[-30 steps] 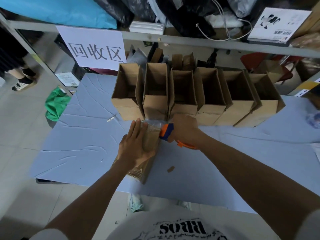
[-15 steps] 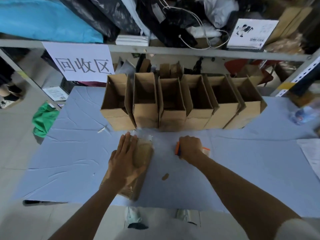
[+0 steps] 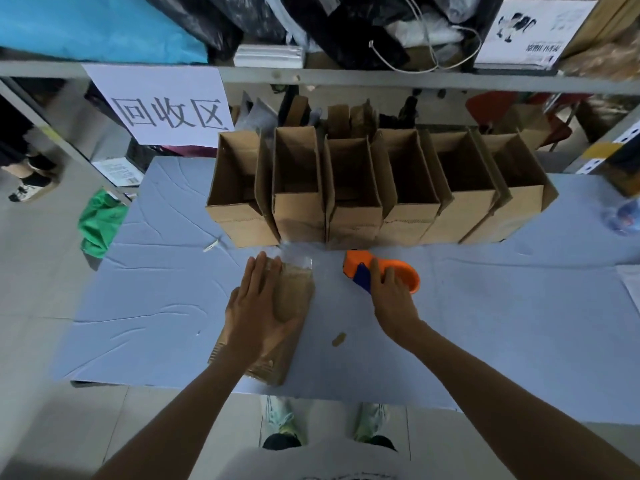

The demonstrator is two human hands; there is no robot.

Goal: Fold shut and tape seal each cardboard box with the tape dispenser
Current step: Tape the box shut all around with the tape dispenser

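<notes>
A closed cardboard box lies lengthwise on the blue table, with clear tape along its top and a loose tape end at its far edge. My left hand presses flat on the box top, fingers straight. To the right of the box, the orange and blue tape dispenser rests on the table, and my right hand lies over its handle with fingers loose. Several open cardboard boxes stand in a row behind.
A metal shelf with bags and a paper sign runs behind the row. A green cloth lies on the floor at left. A small cardboard scrap lies on the table. A plastic bottle sits at the far right.
My right hand carried the tape dispenser off the box's far end to the right and set it down on the table. My left hand stayed pressed on the box.
</notes>
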